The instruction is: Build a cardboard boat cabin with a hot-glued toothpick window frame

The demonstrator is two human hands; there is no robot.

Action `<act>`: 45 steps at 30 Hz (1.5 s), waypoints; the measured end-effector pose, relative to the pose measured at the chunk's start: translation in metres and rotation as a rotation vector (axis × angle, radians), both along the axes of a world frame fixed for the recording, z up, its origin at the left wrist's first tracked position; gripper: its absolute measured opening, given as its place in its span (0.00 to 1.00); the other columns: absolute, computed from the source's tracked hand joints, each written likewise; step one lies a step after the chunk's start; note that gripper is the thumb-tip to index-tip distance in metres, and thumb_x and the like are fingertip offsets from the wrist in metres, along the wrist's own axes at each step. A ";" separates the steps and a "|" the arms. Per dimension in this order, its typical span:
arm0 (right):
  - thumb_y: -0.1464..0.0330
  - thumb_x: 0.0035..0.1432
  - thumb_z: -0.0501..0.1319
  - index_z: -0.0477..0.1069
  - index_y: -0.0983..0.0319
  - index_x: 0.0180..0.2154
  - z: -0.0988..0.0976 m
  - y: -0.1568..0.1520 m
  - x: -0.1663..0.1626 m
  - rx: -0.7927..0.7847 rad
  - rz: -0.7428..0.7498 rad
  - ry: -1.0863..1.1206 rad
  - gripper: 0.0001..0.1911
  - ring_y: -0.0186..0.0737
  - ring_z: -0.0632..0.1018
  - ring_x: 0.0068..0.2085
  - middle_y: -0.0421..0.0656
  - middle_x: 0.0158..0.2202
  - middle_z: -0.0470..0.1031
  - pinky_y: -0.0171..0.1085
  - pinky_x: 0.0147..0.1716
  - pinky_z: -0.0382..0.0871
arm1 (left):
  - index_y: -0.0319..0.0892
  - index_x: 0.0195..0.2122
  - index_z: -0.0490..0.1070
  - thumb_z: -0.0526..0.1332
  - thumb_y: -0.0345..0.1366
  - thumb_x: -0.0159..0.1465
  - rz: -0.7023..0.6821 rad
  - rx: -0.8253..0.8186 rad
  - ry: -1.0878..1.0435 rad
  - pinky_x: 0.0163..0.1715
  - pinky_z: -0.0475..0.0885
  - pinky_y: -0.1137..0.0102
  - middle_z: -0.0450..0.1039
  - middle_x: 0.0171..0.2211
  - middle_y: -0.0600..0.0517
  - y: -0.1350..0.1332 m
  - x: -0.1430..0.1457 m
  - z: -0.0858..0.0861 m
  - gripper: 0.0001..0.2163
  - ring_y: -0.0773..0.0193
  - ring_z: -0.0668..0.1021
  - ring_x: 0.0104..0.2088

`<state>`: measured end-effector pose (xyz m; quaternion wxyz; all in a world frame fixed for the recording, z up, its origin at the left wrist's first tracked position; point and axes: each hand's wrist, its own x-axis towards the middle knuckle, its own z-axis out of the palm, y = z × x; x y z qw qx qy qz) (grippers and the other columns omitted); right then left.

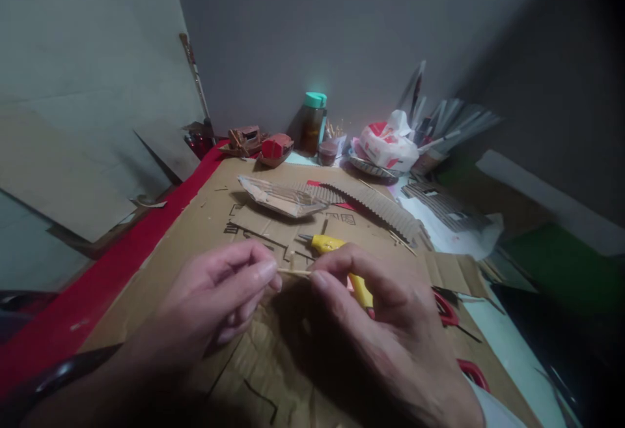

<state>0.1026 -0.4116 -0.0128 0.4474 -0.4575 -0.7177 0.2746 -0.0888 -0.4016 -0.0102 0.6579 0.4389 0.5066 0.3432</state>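
A thin wooden stick point(294, 273) stretches level between my two hands. My left hand point(224, 291) pinches one end of it between thumb and fingertips. On the other end, my right hand point(385, 317) is closed with thumb and forefinger. A short pale piece point(292, 257) stands up near the stick's middle; whether it is attached I cannot tell. Just behind my right hand lies a yellow glue gun point(328, 243), partly hidden by the fingers. Farther back, a boat-shaped cardboard model point(283, 197) rests on the cardboard sheet point(205, 219).
Ridged cardboard strips point(375, 210) lie behind the glue gun. Red-handled scissors point(445, 308) sit right of my right hand. Along the wall stand small brown-and-red models point(277, 149), a jar with a green lid point(312, 125), a tissue pack point(389, 144) and upright brushes point(417, 92).
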 end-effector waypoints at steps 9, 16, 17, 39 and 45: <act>0.66 0.68 0.54 0.70 0.58 0.33 0.014 0.007 0.027 -0.126 0.092 -0.457 0.11 0.36 0.72 0.30 0.37 0.29 0.73 0.36 0.28 0.63 | 0.44 0.28 0.72 0.64 0.45 0.62 0.082 0.241 0.034 0.16 0.54 0.79 0.58 0.18 0.58 0.011 -0.007 -0.003 0.11 0.72 0.59 0.18; 0.74 0.64 0.53 0.66 0.62 0.34 -0.011 -0.001 0.024 -0.037 0.078 -0.745 0.07 0.45 0.69 0.34 0.48 0.37 0.68 0.46 0.35 0.67 | 0.43 0.28 0.72 0.63 0.45 0.62 0.075 0.337 0.136 0.17 0.54 0.78 0.59 0.20 0.57 0.015 -0.008 -0.007 0.12 0.73 0.61 0.19; 0.74 0.64 0.54 0.66 0.62 0.35 -0.012 0.000 0.023 -0.016 0.070 -0.764 0.05 0.47 0.69 0.37 0.48 0.38 0.68 0.47 0.36 0.67 | 0.43 0.29 0.73 0.63 0.46 0.62 0.074 0.341 0.150 0.18 0.53 0.77 0.59 0.20 0.57 0.015 -0.008 -0.007 0.12 0.73 0.61 0.19; 0.65 0.65 0.57 0.65 0.56 0.39 0.017 -0.009 0.040 -0.083 -0.032 0.126 0.03 0.40 0.79 0.47 0.43 0.47 0.76 0.35 0.45 0.75 | 0.48 0.31 0.77 0.78 0.43 0.44 0.354 0.122 -0.196 0.28 0.71 0.85 0.72 0.27 0.58 0.006 -0.030 0.015 0.16 0.70 0.70 0.29; 0.65 0.63 0.59 0.67 0.56 0.34 0.005 -0.009 0.038 0.074 -0.072 0.259 0.04 0.44 0.77 0.47 0.44 0.48 0.74 0.40 0.48 0.74 | 0.51 0.32 0.78 0.73 0.35 0.53 0.413 0.083 -0.278 0.33 0.72 0.86 0.75 0.30 0.60 0.009 -0.035 0.009 0.07 0.70 0.74 0.31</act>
